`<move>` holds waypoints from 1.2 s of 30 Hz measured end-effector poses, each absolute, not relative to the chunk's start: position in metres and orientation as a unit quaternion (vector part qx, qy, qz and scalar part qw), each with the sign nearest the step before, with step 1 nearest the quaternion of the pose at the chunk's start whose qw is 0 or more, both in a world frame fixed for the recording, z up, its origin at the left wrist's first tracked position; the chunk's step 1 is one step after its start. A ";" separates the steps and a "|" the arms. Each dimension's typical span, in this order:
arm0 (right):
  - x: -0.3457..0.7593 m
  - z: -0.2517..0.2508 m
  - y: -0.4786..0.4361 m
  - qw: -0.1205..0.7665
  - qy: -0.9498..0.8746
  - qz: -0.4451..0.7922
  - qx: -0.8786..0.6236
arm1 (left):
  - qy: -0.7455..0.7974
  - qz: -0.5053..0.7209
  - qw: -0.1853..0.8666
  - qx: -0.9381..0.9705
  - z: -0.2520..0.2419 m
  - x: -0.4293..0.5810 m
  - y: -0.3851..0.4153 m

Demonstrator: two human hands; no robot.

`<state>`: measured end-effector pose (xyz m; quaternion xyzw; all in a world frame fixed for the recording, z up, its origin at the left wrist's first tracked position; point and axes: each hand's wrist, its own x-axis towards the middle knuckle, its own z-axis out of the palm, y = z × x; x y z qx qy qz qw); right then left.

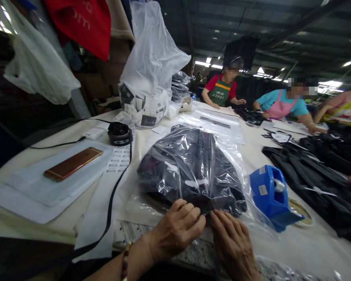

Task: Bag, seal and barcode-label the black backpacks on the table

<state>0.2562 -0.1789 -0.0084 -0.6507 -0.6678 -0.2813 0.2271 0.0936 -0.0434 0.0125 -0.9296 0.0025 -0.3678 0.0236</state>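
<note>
A dark folded garment sealed in a clear plastic bag point(190, 168) lies in front of me on the white table point(38, 156). My left hand point(175, 228) is curled, its fingers pinching the near edge of the bag. My right hand point(232, 242) lies beside it, fingers pressed together on the same edge. Both hands touch each other at the fingertips. A blue tape dispenser point(272, 195) stands just right of the bag.
A gold phone point(72, 163) rests on papers at left, near a black cable point(111, 203) and barcode label sheets point(118, 160). A big clear bag of tags point(148, 78) stands behind. Dark garments point(316, 175) pile at right. Three people work at the far side.
</note>
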 end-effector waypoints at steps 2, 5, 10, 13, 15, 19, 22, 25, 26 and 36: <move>0.257 -0.008 -0.180 0.225 -0.670 -0.279 -0.650 | -0.008 -0.410 0.051 -0.911 0.022 0.070 -0.031; 0.255 -0.008 -0.180 0.239 -0.664 -0.271 -0.654 | -0.085 -0.402 0.093 -0.907 0.035 0.042 -0.006; 0.255 -0.010 -0.180 0.244 -0.659 -0.281 -0.654 | -0.110 -0.412 0.122 -0.896 0.042 0.023 0.026; 0.259 -0.009 -0.181 0.224 -0.674 -0.283 -0.645 | -0.075 -0.406 0.122 -0.903 0.037 0.015 0.035; 0.260 -0.009 -0.181 0.215 -0.679 -0.282 -0.643 | -0.061 -0.382 0.137 -0.912 0.032 0.008 0.039; 0.261 -0.009 -0.181 0.213 -0.679 -0.284 -0.642 | -0.052 -0.341 0.151 -0.926 0.025 -0.003 0.044; 0.261 -0.009 -0.182 0.207 -0.681 -0.289 -0.641 | -0.053 -0.329 0.149 -0.931 0.024 -0.003 0.044; 0.257 -0.007 -0.183 0.198 -0.676 -0.294 -0.646 | -0.042 -0.315 0.150 -0.936 0.022 0.000 0.043; 0.254 -0.005 -0.183 0.200 -0.672 -0.296 -0.649 | -0.042 -0.311 0.149 -0.938 0.021 0.001 0.043; 0.197 -0.007 -0.137 0.226 -0.688 -0.230 -0.650 | -0.087 -0.307 0.126 -0.939 0.016 0.005 0.043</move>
